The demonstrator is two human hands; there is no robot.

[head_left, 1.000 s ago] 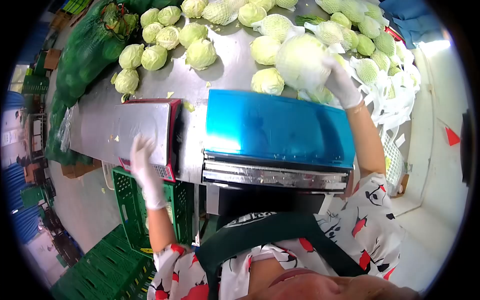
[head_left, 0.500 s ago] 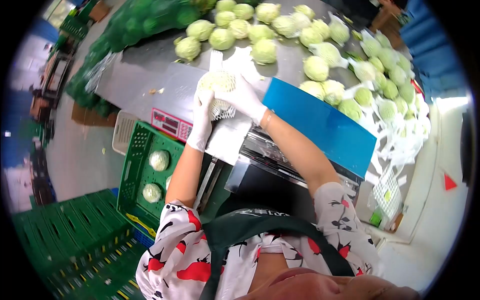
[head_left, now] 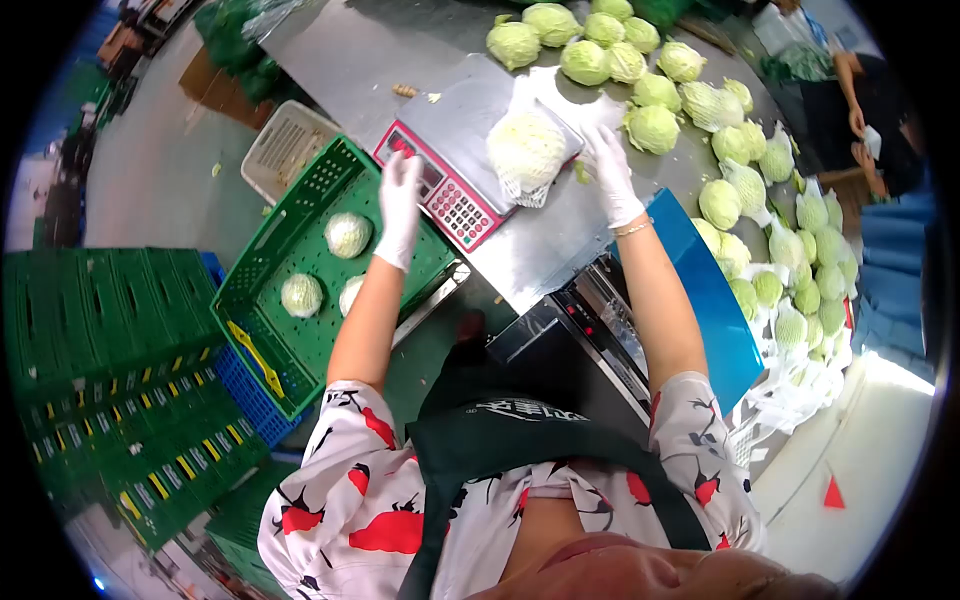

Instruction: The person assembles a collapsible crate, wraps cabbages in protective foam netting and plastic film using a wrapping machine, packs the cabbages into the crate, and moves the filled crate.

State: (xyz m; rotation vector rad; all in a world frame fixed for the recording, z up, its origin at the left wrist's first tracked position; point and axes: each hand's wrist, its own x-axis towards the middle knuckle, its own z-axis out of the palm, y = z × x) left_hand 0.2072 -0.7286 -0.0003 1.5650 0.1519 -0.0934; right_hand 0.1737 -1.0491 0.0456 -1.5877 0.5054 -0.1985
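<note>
The open green crate [head_left: 232, 290] stands off the worktop's near edge, with at least 3 pale heads [head_left: 348, 235] on its floor, 1 partly hidden behind the left forearm. Past its upper-left side is a white basket [head_left: 282, 143] with small scraps inside. The left hand [head_left: 402, 200] grasps nothing; its fingers are over the display side of the scale [head_left: 468, 215], and I cannot tell whether they touch it. The cabbage [head_left: 525, 150], white net around its lower part, rests toward the right edge of the scale's platform, so weighing looks like the step in hand. The right hand [head_left: 610, 175] is released, fingers apart, just beside it. The next move seems to call for reading the display with the cabbage untouched. Further right, bare and netted cabbages [head_left: 655, 128] crowd the worktop [head_left: 330, 45] toward its far edge.
</note>
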